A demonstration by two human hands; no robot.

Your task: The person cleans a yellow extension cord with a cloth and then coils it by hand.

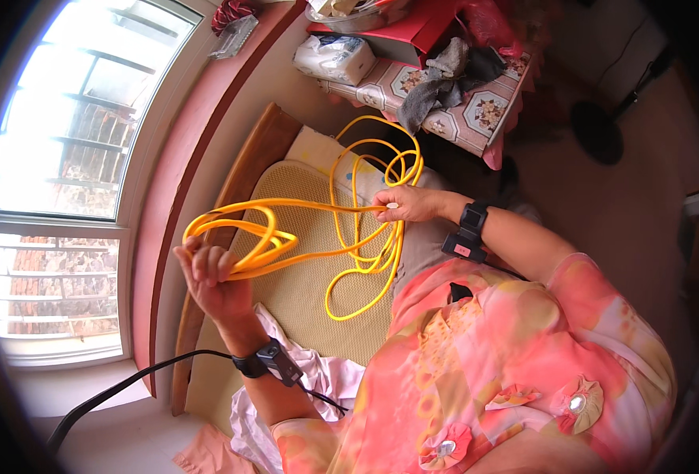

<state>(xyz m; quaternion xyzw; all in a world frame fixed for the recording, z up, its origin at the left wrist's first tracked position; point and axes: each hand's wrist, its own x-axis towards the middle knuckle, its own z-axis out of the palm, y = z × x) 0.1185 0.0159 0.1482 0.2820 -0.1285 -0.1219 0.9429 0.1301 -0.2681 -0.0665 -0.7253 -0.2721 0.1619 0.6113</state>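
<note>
A long yellow cable (310,204) is strung in loose loops between my two hands. On the left, in front of the window side, my left hand (219,280) is raised and closed around several bunched loops. My right hand (412,204), farther to the right, pinches the cable near a small whitish spot that I cannot make out. More loops hang from the right hand over the woven mat (310,182) and beside my grey-clad leg. Both wrists wear black strapped devices, the left one (274,362) with a dark lead attached.
A wooden bed edge (246,154) and pink sill (167,197) run along the barred window (57,142). At the back, a table with a patterned cover (484,110) bears a tissue pack (333,59), red box (397,39) and grey cloth (436,95). Pale pink cloth (258,419) lies near me.
</note>
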